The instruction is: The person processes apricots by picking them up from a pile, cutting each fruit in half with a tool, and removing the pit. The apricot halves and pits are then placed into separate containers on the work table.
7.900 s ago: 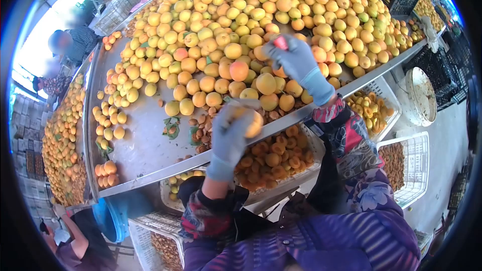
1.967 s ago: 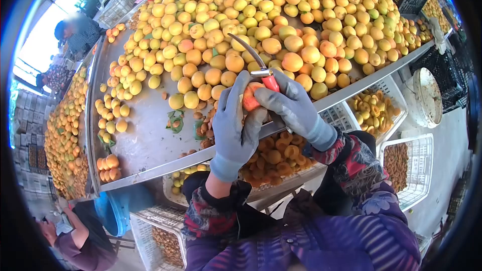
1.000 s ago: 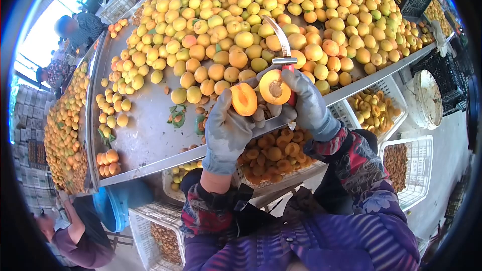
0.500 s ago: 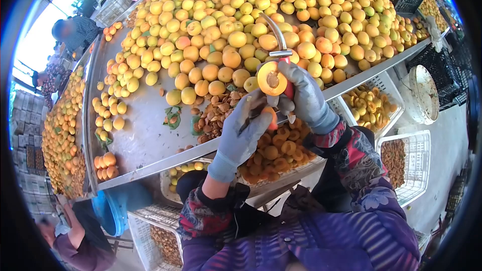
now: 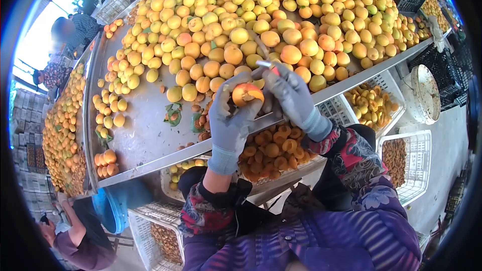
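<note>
My left hand (image 5: 227,123), in a grey glove, is closed around an apricot (image 5: 245,93) with reddish-orange skin and a yellow flap at its side. Close beside it, my gloved right hand (image 5: 293,98) grips a curved knife (image 5: 262,63) with a red handle. Its blade is blurred and points up over the heap of whole apricots (image 5: 221,25). Both hands are near the front edge of the metal table (image 5: 138,143). Behind my left hand lie some apricot pits (image 5: 203,124), partly hidden. Halved apricots (image 5: 273,151) fill a container just below the table edge.
White crates stand right, one with apricot halves (image 5: 372,104), another with brown pits (image 5: 394,160). A white bucket (image 5: 422,95) is beside them. At lower left are a blue barrel (image 5: 113,211) and a crate of pits (image 5: 165,241). Other people (image 5: 83,246) are at the left.
My hands have come together and lower. The cut half with its pit showing is out of sight; a reddish apricot is now in my left hand. The knife has tilted and dropped lower.
</note>
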A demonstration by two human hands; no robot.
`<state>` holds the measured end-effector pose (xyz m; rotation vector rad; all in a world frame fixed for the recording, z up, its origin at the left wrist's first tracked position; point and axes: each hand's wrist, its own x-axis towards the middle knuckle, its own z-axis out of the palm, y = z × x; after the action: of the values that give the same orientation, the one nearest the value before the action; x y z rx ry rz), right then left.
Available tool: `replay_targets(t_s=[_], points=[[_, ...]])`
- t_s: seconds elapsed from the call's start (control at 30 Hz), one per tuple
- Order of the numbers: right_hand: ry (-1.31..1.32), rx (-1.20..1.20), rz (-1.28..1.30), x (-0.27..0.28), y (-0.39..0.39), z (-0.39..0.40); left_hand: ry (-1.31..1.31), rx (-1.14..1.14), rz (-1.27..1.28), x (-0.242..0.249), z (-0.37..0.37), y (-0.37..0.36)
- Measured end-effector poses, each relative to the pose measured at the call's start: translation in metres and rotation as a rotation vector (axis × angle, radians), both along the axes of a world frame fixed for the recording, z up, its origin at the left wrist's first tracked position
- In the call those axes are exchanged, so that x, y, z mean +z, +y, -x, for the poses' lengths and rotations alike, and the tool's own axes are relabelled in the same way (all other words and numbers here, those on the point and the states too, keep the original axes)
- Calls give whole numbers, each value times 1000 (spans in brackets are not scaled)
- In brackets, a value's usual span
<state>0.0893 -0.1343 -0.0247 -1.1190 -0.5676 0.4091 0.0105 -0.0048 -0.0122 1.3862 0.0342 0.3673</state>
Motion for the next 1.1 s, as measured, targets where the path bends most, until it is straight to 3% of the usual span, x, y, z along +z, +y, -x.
replay_targets(t_s=[0.07,0.1,0.17,0.33,0.5,0.83,0.93,1.03,1.1], points=[[140,-148,74,13,-7,-4,2,12,-38,1,0,3],[152,-224,-46,16,-6,-4,3,10,-36,3,2,3],[115,-204,-138,25,-8,-3,166,-150,150,7,6,-2],[7,-219,-331,46,-9,2,132,-225,154,-2,3,-15],[-8,-271,-342,46,-10,3,166,-220,30,2,2,-20],[-97,-351,-320,44,-8,11,122,-216,67,1,0,-36],[-129,-368,-335,42,-3,7,79,-184,-82,0,1,-39],[141,-364,-328,44,-2,2,-8,-175,-127,-1,0,-41],[215,-330,-367,37,-3,-3,-54,-129,-334,-4,0,-40]])
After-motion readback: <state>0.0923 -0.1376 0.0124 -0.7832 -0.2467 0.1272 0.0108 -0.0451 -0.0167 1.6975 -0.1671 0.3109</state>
